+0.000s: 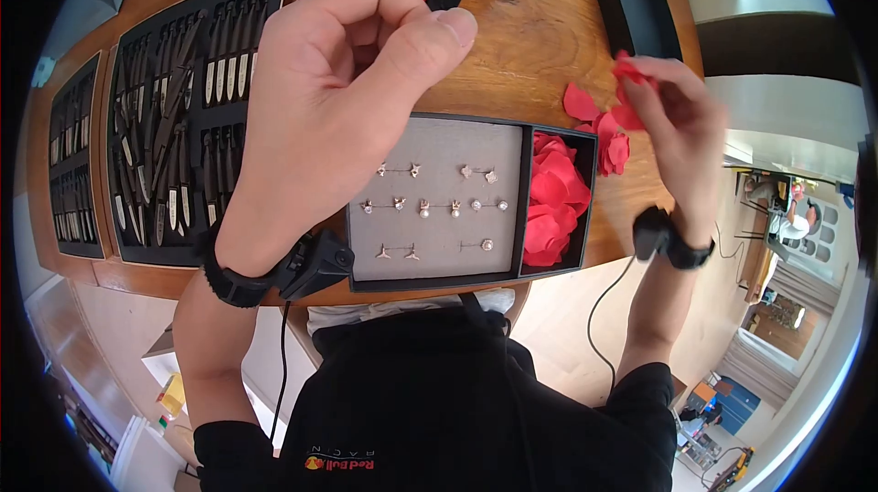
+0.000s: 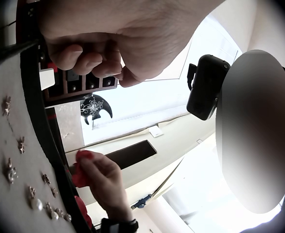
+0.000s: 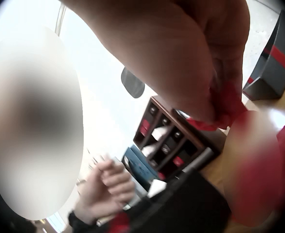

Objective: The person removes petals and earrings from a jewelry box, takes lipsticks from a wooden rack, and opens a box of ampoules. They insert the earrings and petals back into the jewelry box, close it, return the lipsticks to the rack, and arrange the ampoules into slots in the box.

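My right hand pinches red artificial rose petals above the table, right of the jewelry box. My left hand hangs over the box's left part, its fingers curled toward the palm and nothing visible in them. It hides the upper left of the grey lining. The black jewelry box carries several pairs of small earrings, some with pearls, on its grey pad. Red petals fill its narrow right compartment. More loose petals lie on the wood just beyond its right edge.
Trays of dark-handled tools with pale tips stand on the left. A long black box lid with a red band lies at the back right of the wooden table. A dark wooden rack with small compartments stands at the back.
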{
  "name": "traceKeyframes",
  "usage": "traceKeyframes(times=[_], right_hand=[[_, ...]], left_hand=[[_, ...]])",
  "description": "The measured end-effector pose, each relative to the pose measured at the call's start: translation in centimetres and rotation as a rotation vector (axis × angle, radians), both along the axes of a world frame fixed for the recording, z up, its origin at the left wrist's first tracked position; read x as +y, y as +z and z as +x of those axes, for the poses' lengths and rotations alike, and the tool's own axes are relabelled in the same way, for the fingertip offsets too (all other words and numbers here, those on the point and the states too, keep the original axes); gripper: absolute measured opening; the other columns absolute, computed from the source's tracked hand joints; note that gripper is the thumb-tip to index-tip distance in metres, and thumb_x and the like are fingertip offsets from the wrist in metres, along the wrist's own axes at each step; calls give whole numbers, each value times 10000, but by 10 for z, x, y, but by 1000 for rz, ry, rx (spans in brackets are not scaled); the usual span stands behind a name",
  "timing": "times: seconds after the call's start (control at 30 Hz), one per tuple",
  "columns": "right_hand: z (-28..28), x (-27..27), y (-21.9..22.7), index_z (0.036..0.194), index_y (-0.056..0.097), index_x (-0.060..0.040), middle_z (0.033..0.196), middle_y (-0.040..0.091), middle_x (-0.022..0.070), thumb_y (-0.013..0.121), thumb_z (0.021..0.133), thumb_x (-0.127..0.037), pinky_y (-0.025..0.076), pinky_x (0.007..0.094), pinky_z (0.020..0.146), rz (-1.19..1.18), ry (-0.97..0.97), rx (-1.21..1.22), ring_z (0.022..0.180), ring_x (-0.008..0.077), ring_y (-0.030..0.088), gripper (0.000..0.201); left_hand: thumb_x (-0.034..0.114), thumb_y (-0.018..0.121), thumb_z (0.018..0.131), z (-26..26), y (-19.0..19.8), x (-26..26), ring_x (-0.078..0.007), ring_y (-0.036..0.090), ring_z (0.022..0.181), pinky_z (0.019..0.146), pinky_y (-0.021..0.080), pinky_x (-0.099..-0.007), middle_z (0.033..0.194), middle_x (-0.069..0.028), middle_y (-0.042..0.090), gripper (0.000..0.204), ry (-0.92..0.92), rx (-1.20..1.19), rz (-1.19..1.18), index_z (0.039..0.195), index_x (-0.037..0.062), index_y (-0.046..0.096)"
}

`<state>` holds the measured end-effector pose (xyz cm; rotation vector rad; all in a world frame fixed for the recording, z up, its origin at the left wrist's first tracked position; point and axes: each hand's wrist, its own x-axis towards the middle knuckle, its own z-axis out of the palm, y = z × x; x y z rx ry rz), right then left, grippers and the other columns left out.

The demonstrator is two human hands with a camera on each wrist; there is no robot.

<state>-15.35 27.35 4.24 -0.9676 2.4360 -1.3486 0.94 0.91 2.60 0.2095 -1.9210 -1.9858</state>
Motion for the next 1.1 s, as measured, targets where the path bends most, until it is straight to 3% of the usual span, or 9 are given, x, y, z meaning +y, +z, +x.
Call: traceKeyframes(times=[0.17, 0.27, 0.4, 0.6, 0.63, 0.77, 0.83, 0.93, 1.1], right_hand=[[56, -1, 32, 1126, 752, 2, 990, 762, 62, 795, 893, 38, 560, 244, 764, 118, 56, -21, 844, 104, 704, 239], [72, -9, 25, 1001, 775, -33, 956, 737, 98, 845, 824, -12, 555, 290, 708, 400, 133, 219, 776, 222, 711, 191], [72, -5, 11, 1022, 781, -30, 978, 722, 114, 867, 813, -53, 571, 341, 701, 395, 308, 398, 804, 284, 705, 227], [75, 5, 29, 1170, 782, 10, 1178, 733, 156, 816, 836, 35, 603, 317, 791, 312, 298, -8, 976, 227, 745, 337], [72, 9, 25, 1177, 784, -19, 1205, 731, 156, 770, 853, 56, 608, 374, 814, 274, 312, -31, 1006, 311, 749, 333], [69, 10, 25, 1177, 784, -30, 1204, 724, 144, 762, 828, 97, 607, 355, 805, 285, 324, -32, 1032, 279, 753, 372], [71, 11, 27, 1167, 784, -51, 1189, 710, 119, 802, 788, 93, 599, 339, 785, 171, 132, -171, 1025, 232, 741, 406], [59, 23, 31, 1162, 775, -62, 1159, 692, 99, 856, 760, 56, 591, 325, 750, 286, 169, 37, 971, 195, 723, 427], [70, 34, 30, 1125, 734, -31, 1059, 667, 98, 880, 764, 32, 590, 305, 723, 394, 231, -27, 872, 199, 703, 395]], left_hand=[[194, 671, 1038, -2, -2, 2, -3, 345, 645, 597, 262, -217, 701, 85, 449, 283, -8, 24, 3, 799, 89, 562], [192, 672, 1038, -1, -2, 1, -4, 344, 645, 597, 259, -217, 701, 86, 448, 280, -7, 27, -7, 802, 87, 564], [192, 672, 1038, 0, 0, 2, -5, 342, 646, 598, 258, -218, 703, 85, 442, 278, -14, -23, -9, 806, 84, 565], [186, 671, 1035, -1, -1, 3, -8, 339, 647, 598, 258, -221, 705, 83, 433, 270, -10, -17, -25, 810, 83, 566], [183, 670, 1035, -1, 0, 2, -9, 338, 647, 598, 259, -222, 705, 82, 432, 268, -16, -26, -11, 810, 82, 566], [178, 666, 1036, -1, -1, 2, -8, 339, 648, 598, 258, -222, 706, 82, 430, 267, -10, -12, -32, 809, 83, 564], [176, 663, 1038, -1, -1, 3, -8, 337, 646, 596, 257, -222, 704, 84, 429, 267, -7, -13, -27, 809, 83, 564], [176, 661, 1041, -2, -2, 3, -8, 337, 642, 594, 256, -222, 701, 85, 429, 268, -6, 12, -32, 809, 83, 565], [176, 659, 1043, -1, -1, 3, -6, 340, 638, 592, 257, -221, 697, 86, 429, 271, -12, -14, -38, 807, 83, 563]])
